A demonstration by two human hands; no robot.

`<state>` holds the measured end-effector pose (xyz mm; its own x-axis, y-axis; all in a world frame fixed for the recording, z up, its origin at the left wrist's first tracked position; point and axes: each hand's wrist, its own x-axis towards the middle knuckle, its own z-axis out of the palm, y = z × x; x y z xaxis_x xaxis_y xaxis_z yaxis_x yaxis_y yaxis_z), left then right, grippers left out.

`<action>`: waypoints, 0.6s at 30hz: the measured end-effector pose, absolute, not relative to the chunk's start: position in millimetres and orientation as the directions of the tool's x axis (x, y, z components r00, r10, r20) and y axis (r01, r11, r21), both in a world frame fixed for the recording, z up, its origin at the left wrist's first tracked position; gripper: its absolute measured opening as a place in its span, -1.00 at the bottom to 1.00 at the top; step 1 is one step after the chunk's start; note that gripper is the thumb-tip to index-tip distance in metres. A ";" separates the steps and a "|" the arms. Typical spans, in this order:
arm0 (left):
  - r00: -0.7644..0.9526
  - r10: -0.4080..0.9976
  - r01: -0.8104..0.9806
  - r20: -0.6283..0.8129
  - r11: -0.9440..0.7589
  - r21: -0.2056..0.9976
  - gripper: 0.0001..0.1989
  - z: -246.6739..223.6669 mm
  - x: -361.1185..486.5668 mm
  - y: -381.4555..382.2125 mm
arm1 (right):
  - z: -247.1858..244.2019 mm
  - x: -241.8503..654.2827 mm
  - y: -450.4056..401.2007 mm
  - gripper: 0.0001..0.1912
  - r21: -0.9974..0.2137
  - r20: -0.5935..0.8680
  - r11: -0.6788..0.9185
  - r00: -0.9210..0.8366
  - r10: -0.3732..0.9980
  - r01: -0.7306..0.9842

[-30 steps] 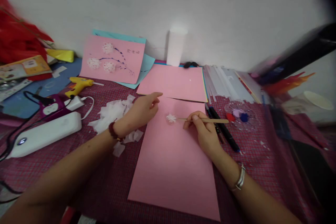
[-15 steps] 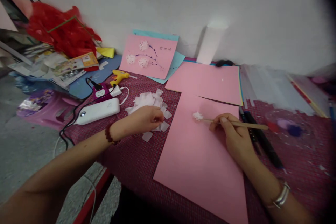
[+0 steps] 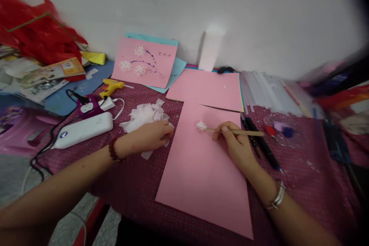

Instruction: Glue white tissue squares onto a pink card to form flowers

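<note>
My right hand [image 3: 236,144] grips a thin wooden stick [image 3: 249,132] between thumb and fingers. Its left tip meets a small white crumpled tissue-paper tuft [image 3: 201,125] on the large pink paper sheet [image 3: 198,184]. To the left, my left hand [image 3: 152,135] rests at the right edge of a pile of white tissue-paper squares [image 3: 141,114]. Its fingers are curled down and pressed together; what they pinch, if anything, is hidden.
A pink card with white puffy flowers [image 3: 147,61] leans at the back. Left lie a yellow glue gun [image 3: 110,87], white power bank [image 3: 85,130] and cables. Black markers [image 3: 263,144] and a clear paint palette [image 3: 279,128] lie on the right; clear plastic sleeves [image 3: 265,90] lie behind.
The view has swung right, so things appear further left. My left hand has come down onto the paper pile with fingers curled. My right hand keeps the stick at the tuft.
</note>
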<state>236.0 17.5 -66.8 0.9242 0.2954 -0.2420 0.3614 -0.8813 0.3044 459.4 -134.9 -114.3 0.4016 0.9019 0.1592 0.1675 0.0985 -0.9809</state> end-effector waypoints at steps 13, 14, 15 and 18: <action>0.897 0.441 0.418 -0.018 -0.837 0.353 -0.89 -26.0 287.9 21.0 | -112.9 457.7 -137.5 -0.80 -0.975 0.172 0.110 0.346 0.922 0.192; 0.895 0.446 0.415 -0.007 -0.827 0.380 -0.88 -29.5 293.9 19.6 | -112.9 457.2 -137.2 -0.80 -0.974 0.163 0.098 0.334 0.929 0.203; 0.894 0.448 0.409 -0.003 -0.813 0.414 -0.88 -33.9 299.3 18.3 | -113.0 456.9 -136.7 -0.79 -0.973 0.158 0.087 0.340 0.927 0.216; 0.898 0.439 0.383 -0.023 -0.756 0.531 -0.87 -48.7 309.7 16.1 | -114.0 457.9 -134.6 -0.79 -0.972 0.163 0.074 0.414 0.896 0.222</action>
